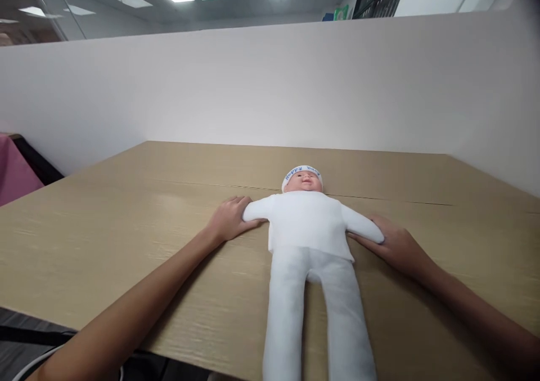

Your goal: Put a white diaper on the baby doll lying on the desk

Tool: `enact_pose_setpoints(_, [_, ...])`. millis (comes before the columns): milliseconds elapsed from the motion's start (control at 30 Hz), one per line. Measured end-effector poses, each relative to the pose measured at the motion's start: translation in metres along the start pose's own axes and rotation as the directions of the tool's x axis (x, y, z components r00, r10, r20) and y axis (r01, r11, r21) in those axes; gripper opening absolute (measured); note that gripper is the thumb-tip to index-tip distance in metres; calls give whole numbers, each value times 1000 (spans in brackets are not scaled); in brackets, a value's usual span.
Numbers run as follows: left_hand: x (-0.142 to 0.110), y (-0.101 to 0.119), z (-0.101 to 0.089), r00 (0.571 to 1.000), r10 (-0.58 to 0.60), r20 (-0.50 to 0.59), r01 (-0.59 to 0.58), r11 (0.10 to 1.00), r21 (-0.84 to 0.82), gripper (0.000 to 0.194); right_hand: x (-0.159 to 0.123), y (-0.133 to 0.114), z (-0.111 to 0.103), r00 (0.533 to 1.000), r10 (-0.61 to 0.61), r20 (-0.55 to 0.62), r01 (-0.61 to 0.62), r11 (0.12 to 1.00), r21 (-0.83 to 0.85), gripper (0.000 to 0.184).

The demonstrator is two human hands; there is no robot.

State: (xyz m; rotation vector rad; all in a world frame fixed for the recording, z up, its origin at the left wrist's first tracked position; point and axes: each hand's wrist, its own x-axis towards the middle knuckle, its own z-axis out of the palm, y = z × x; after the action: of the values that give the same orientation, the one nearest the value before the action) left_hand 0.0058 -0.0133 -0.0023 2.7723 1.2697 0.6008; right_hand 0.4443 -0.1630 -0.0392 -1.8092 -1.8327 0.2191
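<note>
A baby doll (310, 223) lies on its back on the wooden table, its head toward the wall and its legs toward me. It has a white cloth body, long white legs and a white cap (302, 170) with blue lettering on the band. On the left, my left hand (231, 218) is closed round the end of one doll arm, thumb reaching toward the torso. My right hand (390, 241) grips the other arm from beneath and beside it, with the fingers partly hidden. Both doll arms are spread out sideways.
The light wood table (126, 223) has a seam running across it behind the doll. A white partition wall (274, 88) rises at its far edge. At the far left is a pink cloth (17, 173) beside something black. Cables (40, 358) show below the table's near left edge.
</note>
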Motion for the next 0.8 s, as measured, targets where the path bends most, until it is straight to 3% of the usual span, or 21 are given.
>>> enact_pose_setpoints(133, [36, -25, 13, 997, 2, -77, -2, 1000, 2, 61, 46, 14, 9, 1000, -18, -23, 17, 1000, -23, 44])
enact_pose_setpoints(333, [91, -55, 33, 981, -24, -194, 38, 997, 69, 71, 116, 34, 18, 991, -43, -123, 29, 993, -112, 60])
enact_pose_setpoints(500, [120, -72, 44, 973, -52, -225, 75, 993, 95, 71, 163, 55, 26, 979, -144, -144, 110, 969, -220, 68])
enact_pose_setpoints(633, [125, -79, 48, 976, -113, -187, 126, 990, 57, 66, 177, 68, 31, 970, -177, -168, 130, 957, -259, 68])
enact_pose_setpoints(800, [116, -78, 47, 969, -182, -170, 186, 982, 12, 65, 170, 76, 37, 967, -115, -229, 56, 966, -252, 78])
